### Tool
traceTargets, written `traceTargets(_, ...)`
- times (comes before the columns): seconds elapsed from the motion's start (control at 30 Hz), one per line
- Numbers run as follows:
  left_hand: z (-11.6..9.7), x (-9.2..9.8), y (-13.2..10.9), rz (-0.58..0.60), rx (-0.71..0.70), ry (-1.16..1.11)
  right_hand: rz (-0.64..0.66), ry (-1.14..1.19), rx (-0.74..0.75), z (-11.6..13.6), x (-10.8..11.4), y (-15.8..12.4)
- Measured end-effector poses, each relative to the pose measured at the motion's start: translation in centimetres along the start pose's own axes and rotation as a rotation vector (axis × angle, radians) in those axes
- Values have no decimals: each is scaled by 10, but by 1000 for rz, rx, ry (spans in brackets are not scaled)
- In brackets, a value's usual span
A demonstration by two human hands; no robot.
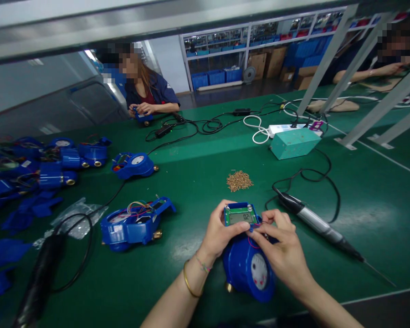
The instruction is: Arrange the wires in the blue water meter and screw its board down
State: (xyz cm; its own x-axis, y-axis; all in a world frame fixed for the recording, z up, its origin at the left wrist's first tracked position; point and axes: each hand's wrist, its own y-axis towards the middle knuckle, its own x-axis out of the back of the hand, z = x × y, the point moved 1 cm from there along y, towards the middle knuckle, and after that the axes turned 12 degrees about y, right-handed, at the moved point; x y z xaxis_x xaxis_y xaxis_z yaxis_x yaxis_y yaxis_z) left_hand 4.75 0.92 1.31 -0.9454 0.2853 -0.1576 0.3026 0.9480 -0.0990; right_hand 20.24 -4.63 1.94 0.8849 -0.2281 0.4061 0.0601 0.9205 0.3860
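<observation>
My left hand (217, 234) is closed around a blue-framed display module (239, 215), with the thumb along its lower edge. Its green circuit board and a lit LCD face me. At the module's lower right corner, my right hand (283, 243) pinches thin red and dark wires (254, 241); the fingertips partly cover them. Just below both hands, a blue water meter (237, 264) lies on the green table, its round white dial turned to the right and a brass fitting at the lower left.
Beyond my hands lies a pile of small brass-coloured screws (239, 181). An electric screwdriver (314, 223) rests at right, another dark-handled tool (43, 273) at left. Blue meters (131, 228) crowd the left side. A green box (295, 143), power strip and cables lie behind; a co-worker (150, 91) sits opposite.
</observation>
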Motion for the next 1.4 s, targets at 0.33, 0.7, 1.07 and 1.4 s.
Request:
traceTargets(0.33,-1,7,2,92,42,12,-1,17,51,2,-1,1)
traceTargets(0.7,2,0,-1,19,-37,77,-170,-137,239,1,-4,-10)
traceTargets(1.07,-1,-10,-6,-95,-9,87,-269,-339,384,7,-9,-14)
traceTargets(1.4,-3,-6,-4,-44,-1,70,-115,-33,151,5,-7,-12)
